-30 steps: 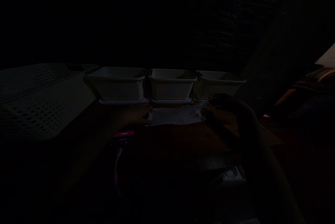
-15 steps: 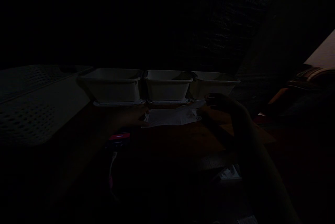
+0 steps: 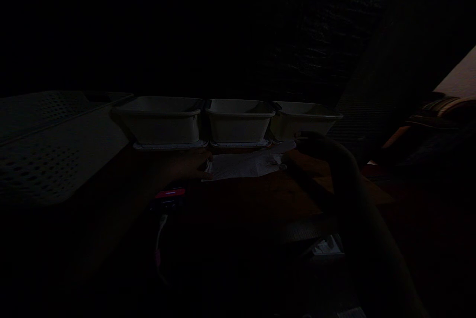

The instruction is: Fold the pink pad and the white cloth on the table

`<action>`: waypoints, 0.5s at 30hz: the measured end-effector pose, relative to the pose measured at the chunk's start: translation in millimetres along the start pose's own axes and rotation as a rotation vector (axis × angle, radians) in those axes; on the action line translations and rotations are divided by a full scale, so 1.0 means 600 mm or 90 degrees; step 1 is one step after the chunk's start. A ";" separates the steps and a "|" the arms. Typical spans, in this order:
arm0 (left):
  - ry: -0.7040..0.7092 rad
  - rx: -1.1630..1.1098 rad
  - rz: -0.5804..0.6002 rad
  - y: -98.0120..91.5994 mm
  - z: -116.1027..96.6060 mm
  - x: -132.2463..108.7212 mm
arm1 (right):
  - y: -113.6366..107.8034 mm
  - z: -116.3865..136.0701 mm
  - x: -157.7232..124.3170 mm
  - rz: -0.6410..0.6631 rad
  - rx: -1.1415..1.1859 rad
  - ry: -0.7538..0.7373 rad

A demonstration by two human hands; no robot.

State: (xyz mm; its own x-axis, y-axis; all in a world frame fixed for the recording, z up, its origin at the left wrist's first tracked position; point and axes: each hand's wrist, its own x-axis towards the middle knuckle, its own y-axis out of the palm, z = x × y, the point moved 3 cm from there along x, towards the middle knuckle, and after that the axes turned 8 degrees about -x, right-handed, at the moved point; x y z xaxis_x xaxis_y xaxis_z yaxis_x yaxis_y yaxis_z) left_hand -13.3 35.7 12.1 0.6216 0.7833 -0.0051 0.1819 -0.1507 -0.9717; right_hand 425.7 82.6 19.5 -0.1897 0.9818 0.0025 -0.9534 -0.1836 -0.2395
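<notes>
The view is very dark. A flat, thin white piece (image 3: 243,165), cloth or plastic I cannot tell which, lies across the wooden table (image 3: 260,196). My left hand (image 3: 191,164) grips its left edge, thumb toward me and fingers on the far side. At the far right corner, the piece rises to my right hand (image 3: 312,144), whose bent fingers pinch its tip. Small crumpled folds show near the right end. Finger details are partly lost in shadow.
Three white plastic tubs, left (image 3: 163,127), middle (image 3: 240,127) and right (image 3: 301,119), stand in a row behind. A perforated white basket (image 3: 74,134) is at left. A lit phone (image 3: 169,199) with a cable (image 3: 159,233) lies nearer me. Another person's arm (image 3: 399,139) shows at right.
My right hand has shifted very slightly to the right, and the piece's raised corner with it. My left hand stays in place.
</notes>
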 end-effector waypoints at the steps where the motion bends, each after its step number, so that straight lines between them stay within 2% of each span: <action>1: 0.001 0.002 -0.004 0.001 0.001 0.000 | -0.001 -0.001 0.000 -0.004 -0.008 0.003; 7: -0.006 0.011 -0.002 0.003 0.004 0.002 | 0.004 0.009 -0.015 -0.032 -0.058 0.020; 15: -0.032 -0.002 0.016 -0.008 -0.018 -0.007 | 0.003 0.011 -0.018 0.022 -0.115 0.009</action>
State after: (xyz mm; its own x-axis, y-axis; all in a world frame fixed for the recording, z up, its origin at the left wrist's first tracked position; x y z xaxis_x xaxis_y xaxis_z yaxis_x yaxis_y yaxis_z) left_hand -8.6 26.9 19.5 0.5874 0.8082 -0.0415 0.1694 -0.1729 -0.9702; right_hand 424.6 71.1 25.4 -0.2175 0.9758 -0.0214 -0.8883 -0.2070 -0.4099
